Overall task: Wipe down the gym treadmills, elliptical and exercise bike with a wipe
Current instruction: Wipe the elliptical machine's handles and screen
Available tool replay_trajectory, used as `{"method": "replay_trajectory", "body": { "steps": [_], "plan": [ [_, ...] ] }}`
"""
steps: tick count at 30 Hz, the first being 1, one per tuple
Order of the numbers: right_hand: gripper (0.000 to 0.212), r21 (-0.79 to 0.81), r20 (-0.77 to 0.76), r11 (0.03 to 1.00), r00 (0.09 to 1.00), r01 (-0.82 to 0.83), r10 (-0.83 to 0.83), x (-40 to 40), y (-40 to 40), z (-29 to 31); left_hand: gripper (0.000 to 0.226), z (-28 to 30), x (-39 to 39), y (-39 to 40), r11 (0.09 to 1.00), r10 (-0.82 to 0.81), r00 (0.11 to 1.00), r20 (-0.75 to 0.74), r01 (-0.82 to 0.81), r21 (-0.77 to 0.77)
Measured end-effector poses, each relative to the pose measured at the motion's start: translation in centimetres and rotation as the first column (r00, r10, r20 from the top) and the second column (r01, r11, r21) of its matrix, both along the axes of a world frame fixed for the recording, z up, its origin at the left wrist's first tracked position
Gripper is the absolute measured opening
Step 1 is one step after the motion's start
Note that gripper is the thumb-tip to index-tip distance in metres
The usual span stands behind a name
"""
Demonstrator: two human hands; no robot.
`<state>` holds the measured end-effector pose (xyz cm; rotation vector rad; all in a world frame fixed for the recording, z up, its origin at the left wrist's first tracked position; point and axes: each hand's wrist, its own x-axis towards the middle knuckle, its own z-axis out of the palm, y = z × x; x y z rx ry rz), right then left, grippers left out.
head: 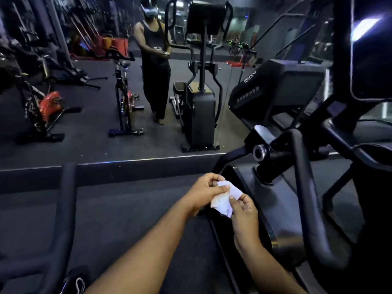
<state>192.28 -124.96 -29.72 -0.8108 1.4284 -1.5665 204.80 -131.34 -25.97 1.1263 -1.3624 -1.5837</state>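
A crumpled white wipe (222, 199) is held between both hands in front of me, low in the view. My left hand (204, 190) pinches its upper left part, and my right hand (244, 211) pinches its lower right edge. Just to the right stands the black elliptical (282, 187), with its curved handle bar (305, 187) and a chrome pivot (259, 152). Black padded handlebars of an exercise bike (63, 219) rise at the lower left. Neither hand touches a machine.
A wall mirror (106, 102) ahead reflects me, the elliptical and a spin bike. Its lower edge (127, 161) meets the dark rubber floor (127, 209). A dark console screen (371, 49) hangs at the upper right.
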Motion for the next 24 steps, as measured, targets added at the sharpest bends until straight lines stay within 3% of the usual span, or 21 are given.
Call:
{"method": "replay_trajectory", "body": {
  "steps": [4,12,14,17,19,22,24],
  "plan": [
    [0.013,-0.008,0.0,0.999,0.999,0.047,-0.047,-0.6,-2.6,-0.1,0.026,-0.7,-1.8,-4.3,0.999,-0.051,0.997,-0.05,0.051,0.006],
    [0.014,-0.086,-0.08,0.949,0.948,0.302,-0.309,-3.0,-5.0,1.3,0.024,0.4,-7.9,-11.7,0.865,-0.502,0.856,-0.123,0.493,-0.092],
    [0.026,-0.099,-0.089,0.918,0.915,0.385,-0.393,-3.2,-5.8,2.3,0.021,1.4,-9.9,-13.5,0.77,-0.636,0.763,-0.111,0.621,-0.145],
    [0.024,-0.144,-0.011,0.849,0.857,0.509,-0.515,-2.8,-6.6,3.7,0.02,3.3,-11.9,-15.1,0.606,-0.792,0.605,-0.081,0.764,-0.221],
    [0.025,-0.184,0.06,0.78,0.799,0.598,-0.599,-2.1,-7.0,4.8,0.021,4.7,-12.7,-16.0,0.457,-0.888,0.451,-0.092,0.845,-0.278],
    [0.027,-0.272,0.078,0.617,0.656,0.738,-0.75,-0.6,-7.1,6.9,0.024,6.4,-14.1,-16.3,0.268,-0.964,0.25,-0.094,0.904,-0.332],
    [0.026,-0.305,0.078,0.495,0.54,0.813,-0.838,-0.1,-6.7,7.9,0.025,7.4,-14.7,-15.7,0.185,-0.983,0.169,-0.076,0.907,-0.378]
  ]
}}
